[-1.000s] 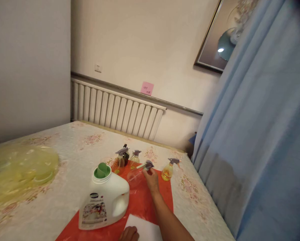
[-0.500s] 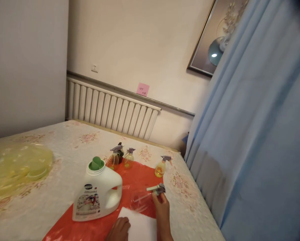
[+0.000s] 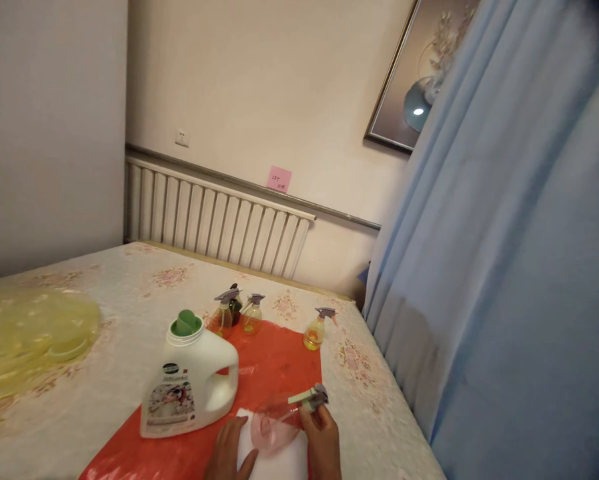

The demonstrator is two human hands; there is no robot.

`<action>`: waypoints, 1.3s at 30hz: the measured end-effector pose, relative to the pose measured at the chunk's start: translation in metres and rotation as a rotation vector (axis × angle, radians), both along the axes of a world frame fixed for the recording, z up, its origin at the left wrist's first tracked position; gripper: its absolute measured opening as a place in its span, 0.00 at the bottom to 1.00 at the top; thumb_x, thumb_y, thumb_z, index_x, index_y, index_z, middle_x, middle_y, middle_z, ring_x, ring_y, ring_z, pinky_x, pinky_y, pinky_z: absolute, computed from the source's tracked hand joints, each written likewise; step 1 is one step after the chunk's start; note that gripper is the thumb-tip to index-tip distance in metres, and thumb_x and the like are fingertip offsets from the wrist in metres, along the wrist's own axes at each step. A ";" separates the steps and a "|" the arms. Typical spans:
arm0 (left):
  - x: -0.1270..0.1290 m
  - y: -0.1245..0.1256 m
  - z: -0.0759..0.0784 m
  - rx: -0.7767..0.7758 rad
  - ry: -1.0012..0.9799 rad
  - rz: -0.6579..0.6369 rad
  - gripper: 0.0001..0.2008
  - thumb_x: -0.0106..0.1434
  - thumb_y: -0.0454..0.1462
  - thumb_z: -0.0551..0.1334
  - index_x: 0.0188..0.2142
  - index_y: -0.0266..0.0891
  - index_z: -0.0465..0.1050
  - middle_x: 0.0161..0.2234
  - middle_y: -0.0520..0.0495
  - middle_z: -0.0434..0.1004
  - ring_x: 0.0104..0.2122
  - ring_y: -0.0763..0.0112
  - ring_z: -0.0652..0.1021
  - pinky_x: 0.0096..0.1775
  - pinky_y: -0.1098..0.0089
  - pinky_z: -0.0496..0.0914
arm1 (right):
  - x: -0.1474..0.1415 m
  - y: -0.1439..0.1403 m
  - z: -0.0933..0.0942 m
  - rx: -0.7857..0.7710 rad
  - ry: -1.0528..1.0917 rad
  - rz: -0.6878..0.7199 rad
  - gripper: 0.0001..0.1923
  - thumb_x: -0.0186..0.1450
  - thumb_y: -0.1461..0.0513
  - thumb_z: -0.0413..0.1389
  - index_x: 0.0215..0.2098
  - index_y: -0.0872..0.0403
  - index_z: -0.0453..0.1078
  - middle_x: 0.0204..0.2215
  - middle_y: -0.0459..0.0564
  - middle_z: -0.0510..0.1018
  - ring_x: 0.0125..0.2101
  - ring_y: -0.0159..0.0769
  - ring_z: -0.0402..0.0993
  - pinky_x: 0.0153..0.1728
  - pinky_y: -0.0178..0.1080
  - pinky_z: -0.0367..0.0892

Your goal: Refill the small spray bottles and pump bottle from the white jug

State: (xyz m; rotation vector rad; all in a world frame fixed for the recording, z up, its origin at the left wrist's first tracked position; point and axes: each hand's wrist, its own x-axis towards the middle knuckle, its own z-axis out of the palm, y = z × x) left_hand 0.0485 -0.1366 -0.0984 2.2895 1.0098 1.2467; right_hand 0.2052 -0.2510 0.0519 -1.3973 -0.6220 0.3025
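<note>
Right hand (image 3: pixel 322 440) closed around the neck of a clear, empty plastic spray bottle (image 3: pixel 274 427), gripping just below its grey trigger head (image 3: pixel 313 398). Bottle lay tilted, nearly on its side. Long axis ran from the trigger head, up and to the right, down to the rounded body at lower left, so the body pointed toward the left hand. Pale nozzle tip pointed left, away from the gripping hand.

Left hand (image 3: pixel 228 453) rested with fingers spread loosely, holding nothing, on or against the left edge of a white rectangular cloth or paper pad (image 3: pixel 284 461). Bottle body sat just beside this hand, between the two hands and over the pad. Could not tell whether the body touched the pad or hung just above it. Of the two, the right hand held the bottle; the left was close but apart from it.

All this was at the near edge of the tabletop (image 3: pixel 129 300), on a red plastic sheet (image 3: pixel 279 360) spread over a floral cover.

A white detergent jug with a green cap (image 3: pixel 189 380) stood upright on the sheet, just left of the left hand, handle side facing the bottle.

Three small spray bottles with amber liquid (image 3: pixel 252 315) stood along the sheet's far edge, well apart from both hands.

A yellowish translucent plastic cover (image 3: pixel 29 333) lay toward the left edge of the tabletop.
</note>
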 end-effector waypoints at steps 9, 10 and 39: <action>-0.004 -0.010 0.019 0.119 0.140 -0.200 0.41 0.55 0.44 0.67 0.65 0.37 0.53 0.62 0.32 0.65 0.61 0.48 0.68 0.56 0.53 0.71 | -0.020 -0.004 0.010 -0.084 0.066 0.149 0.18 0.50 0.54 0.66 0.35 0.56 0.79 0.26 0.49 0.81 0.31 0.43 0.77 0.33 0.36 0.72; -0.006 -0.010 0.021 0.126 0.165 -0.216 0.43 0.54 0.44 0.68 0.65 0.36 0.53 0.63 0.31 0.64 0.61 0.47 0.67 0.56 0.53 0.70 | -0.023 -0.004 0.011 -0.103 0.069 0.180 0.18 0.51 0.54 0.65 0.37 0.56 0.79 0.27 0.49 0.81 0.31 0.42 0.77 0.33 0.36 0.72; -0.002 -0.020 0.028 -0.025 0.083 -0.143 0.39 0.47 0.38 0.66 0.60 0.34 0.59 0.58 0.27 0.69 0.57 0.45 0.72 0.55 0.51 0.71 | -0.045 0.004 -0.001 -0.126 -0.144 0.051 0.11 0.51 0.58 0.65 0.32 0.56 0.80 0.28 0.53 0.84 0.29 0.44 0.81 0.32 0.37 0.76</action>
